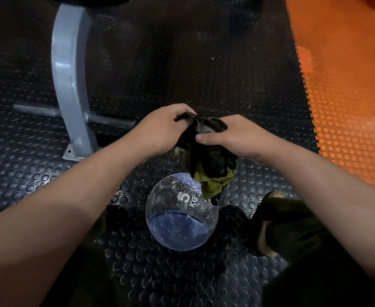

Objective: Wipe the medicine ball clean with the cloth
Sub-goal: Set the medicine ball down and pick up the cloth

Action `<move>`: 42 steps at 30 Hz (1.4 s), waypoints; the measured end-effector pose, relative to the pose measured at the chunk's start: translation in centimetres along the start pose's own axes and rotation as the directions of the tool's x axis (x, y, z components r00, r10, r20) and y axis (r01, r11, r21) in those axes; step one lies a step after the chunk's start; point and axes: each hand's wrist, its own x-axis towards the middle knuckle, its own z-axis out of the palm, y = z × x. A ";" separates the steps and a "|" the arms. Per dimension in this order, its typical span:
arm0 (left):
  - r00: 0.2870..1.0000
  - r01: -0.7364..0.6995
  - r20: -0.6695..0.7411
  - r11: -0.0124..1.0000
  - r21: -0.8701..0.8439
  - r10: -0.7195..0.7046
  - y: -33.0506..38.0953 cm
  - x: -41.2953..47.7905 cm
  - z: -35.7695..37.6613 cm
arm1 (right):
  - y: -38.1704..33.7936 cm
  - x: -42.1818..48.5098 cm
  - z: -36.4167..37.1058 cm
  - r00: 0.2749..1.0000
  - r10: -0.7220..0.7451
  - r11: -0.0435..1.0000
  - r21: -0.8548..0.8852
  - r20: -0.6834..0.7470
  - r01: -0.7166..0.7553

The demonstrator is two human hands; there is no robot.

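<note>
A blue and black medicine ball (180, 214) marked "5 KG" rests on the studded rubber floor between my legs, its surface speckled with white dust. Above and just behind it I hold a black and olive-green cloth (211, 165) bunched up in the air. My left hand (162, 131) grips the cloth's upper left edge. My right hand (233, 136) pinches the upper right part, thumb on the front. The cloth's lower green end hangs down over the ball's top right side.
A grey metal bench leg (71, 80) with a crossbar foot (106, 121) stands to the left. An orange studded mat (348, 89) runs along the right. My dark trouser leg and shoe (268, 235) sit just right of the ball.
</note>
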 end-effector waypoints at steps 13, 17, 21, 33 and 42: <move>0.991 0.057 0.126 0.718 -0.693 0.043 2.2 -1.7 -0.5 | 0.7 -2.1 -0.4 0.963 -0.177 0.831 0.556 0.204 0.035; 0.997 -0.040 0.017 0.661 -0.749 0.080 1.9 -1.3 -0.6 | -0.1 -2.4 0.1 0.967 -0.135 0.781 0.623 0.214 -0.029; 0.997 -0.058 -0.080 0.850 -0.523 0.019 0.1 -0.4 -1.3 | -0.2 -2.7 0.2 0.948 -0.103 0.830 0.552 0.301 -0.085; 0.986 0.098 -0.149 0.986 0.135 -0.078 -1.5 0.2 -0.7 | 0.7 -1.5 2.3 0.940 0.151 0.922 0.299 0.307 -0.246; 0.957 -0.124 0.276 0.984 0.125 0.085 -1.6 -0.8 0.2 | 1.5 -0.5 1.4 0.933 0.307 0.738 0.572 0.187 -0.357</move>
